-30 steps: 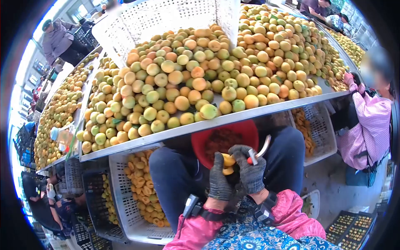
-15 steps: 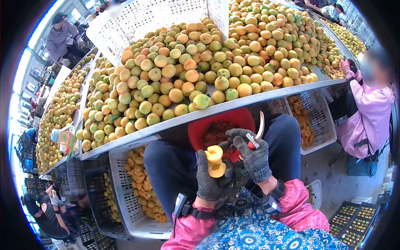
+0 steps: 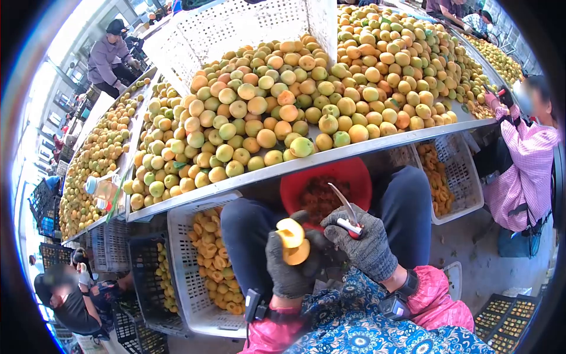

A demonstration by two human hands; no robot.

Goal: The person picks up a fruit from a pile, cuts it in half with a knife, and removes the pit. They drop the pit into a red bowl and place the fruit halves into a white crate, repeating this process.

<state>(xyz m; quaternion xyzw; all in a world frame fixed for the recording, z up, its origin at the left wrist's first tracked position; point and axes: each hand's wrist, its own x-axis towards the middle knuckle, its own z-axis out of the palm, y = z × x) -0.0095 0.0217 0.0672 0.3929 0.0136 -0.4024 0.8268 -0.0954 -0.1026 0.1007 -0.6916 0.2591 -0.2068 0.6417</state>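
Left hand [image 3: 289,268], gloved, clenched round a split apricot [image 3: 293,242], pale cut flesh showing, just in front of the red bowl [image 3: 359,177]. Right hand [image 3: 361,248] grips a knife [image 3: 344,211]. Its blade is over the bowl, its handle mostly buried in the glove. Bowl's far rim is cut off by the worktop [image 3: 259,176] edge; contents dark, hard to make out. Crate [image 3: 177,224] of halves left of bowl, partly behind a knee.
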